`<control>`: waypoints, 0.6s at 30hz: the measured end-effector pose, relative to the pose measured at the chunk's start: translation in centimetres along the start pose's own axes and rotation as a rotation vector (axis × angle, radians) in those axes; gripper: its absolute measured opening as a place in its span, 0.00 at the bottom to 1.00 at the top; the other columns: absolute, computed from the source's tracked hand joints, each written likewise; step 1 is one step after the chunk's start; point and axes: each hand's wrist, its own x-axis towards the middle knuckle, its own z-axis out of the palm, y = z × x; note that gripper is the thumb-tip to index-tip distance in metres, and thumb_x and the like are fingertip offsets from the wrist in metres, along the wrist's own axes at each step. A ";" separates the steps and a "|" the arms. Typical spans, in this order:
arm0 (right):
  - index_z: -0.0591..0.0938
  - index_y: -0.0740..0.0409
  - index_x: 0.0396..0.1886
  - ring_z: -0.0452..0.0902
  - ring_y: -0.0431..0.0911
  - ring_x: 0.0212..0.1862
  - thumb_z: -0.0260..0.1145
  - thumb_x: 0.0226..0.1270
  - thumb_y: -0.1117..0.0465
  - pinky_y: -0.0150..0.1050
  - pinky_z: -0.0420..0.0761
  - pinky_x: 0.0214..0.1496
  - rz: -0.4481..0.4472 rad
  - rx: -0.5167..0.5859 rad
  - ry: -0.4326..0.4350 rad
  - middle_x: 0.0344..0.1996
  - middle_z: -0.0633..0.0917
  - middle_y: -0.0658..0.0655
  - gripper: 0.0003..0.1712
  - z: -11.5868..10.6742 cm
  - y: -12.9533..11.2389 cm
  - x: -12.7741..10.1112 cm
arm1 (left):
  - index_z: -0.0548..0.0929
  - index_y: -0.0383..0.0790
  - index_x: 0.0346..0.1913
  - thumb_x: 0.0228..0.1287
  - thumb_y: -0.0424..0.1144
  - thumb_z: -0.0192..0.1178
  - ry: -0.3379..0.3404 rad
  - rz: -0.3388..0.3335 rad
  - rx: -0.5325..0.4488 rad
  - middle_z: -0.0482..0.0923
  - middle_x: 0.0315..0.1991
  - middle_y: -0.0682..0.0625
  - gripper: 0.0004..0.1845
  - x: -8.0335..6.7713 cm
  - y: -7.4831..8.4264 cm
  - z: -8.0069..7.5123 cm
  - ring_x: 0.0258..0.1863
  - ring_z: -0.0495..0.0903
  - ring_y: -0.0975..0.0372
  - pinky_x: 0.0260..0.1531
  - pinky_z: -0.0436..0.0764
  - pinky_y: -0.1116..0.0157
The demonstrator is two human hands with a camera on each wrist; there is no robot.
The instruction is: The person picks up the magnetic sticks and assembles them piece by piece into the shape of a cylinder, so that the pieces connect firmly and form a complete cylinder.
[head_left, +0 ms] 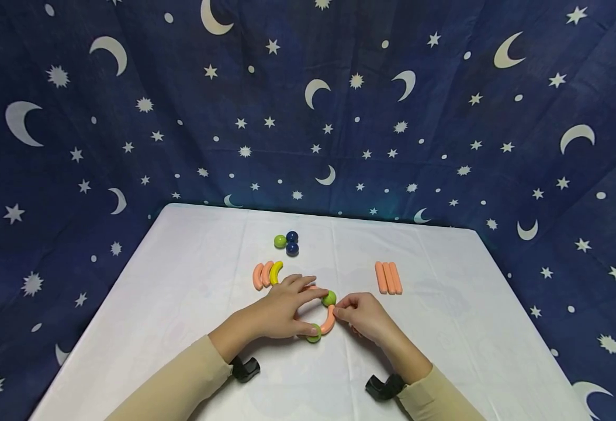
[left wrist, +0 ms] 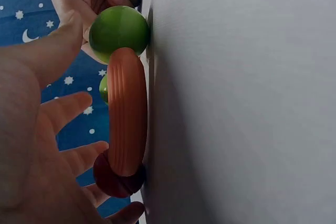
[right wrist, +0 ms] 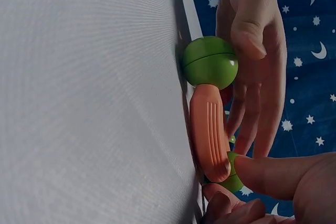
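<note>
On the white table (head_left: 182, 292) lies a partial ring of curved orange pieces and balls. My left hand (head_left: 292, 304) lies over it with fingers spread, fingertips by the far green ball (head_left: 329, 298) and thumb on the near green ball (head_left: 314, 333). My right hand (head_left: 346, 313) pinches the far end of the curved orange piece (head_left: 329, 321) that joins the two green balls. The left wrist view shows another orange arc (left wrist: 127, 119) between a green ball (left wrist: 118, 30) and a dark red ball (left wrist: 118, 179). In the right wrist view my right fingertips (right wrist: 262, 174) touch the arc (right wrist: 210, 135) near the lower green ball (right wrist: 233, 177).
Two orange curved pieces (head_left: 262, 275) and a yellow one (head_left: 276, 272) lie left of the hands. A green ball (head_left: 280, 241) and two dark blue balls (head_left: 292, 242) sit farther back. Three straight orange sticks (head_left: 388, 278) lie to the right. A star-patterned blue cloth (head_left: 339, 117) hangs behind.
</note>
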 end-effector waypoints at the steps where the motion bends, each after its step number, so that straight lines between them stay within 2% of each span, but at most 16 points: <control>1: 0.89 0.54 0.36 0.67 0.41 0.18 0.74 0.72 0.56 0.35 0.68 0.20 -0.003 -0.002 -0.002 0.18 0.75 0.47 0.07 0.0 0.0 0.0 | 0.67 0.68 0.81 0.67 0.70 0.67 -0.017 -0.004 0.006 0.59 0.86 0.46 0.43 0.1 0.1 0.0 0.86 0.53 0.42 0.78 0.60 0.32; 6: 0.89 0.54 0.36 0.66 0.41 0.18 0.74 0.71 0.57 0.35 0.67 0.19 -0.008 -0.005 -0.008 0.18 0.75 0.47 0.06 0.1 0.1 0.1 | 0.65 0.72 0.82 0.67 0.71 0.65 -0.067 -0.034 0.020 0.58 0.86 0.49 0.43 0.4 0.1 0.1 0.87 0.51 0.42 0.78 0.57 0.31; 18: 0.89 0.55 0.35 0.69 0.41 0.20 0.75 0.71 0.57 0.35 0.68 0.21 0.000 0.029 -0.012 0.18 0.75 0.47 0.07 -0.1 0.0 0.0 | 0.68 0.70 0.81 0.64 0.69 0.70 -0.060 -0.037 -0.001 0.62 0.84 0.46 0.43 0.5 0.1 0.0 0.85 0.55 0.40 0.78 0.58 0.31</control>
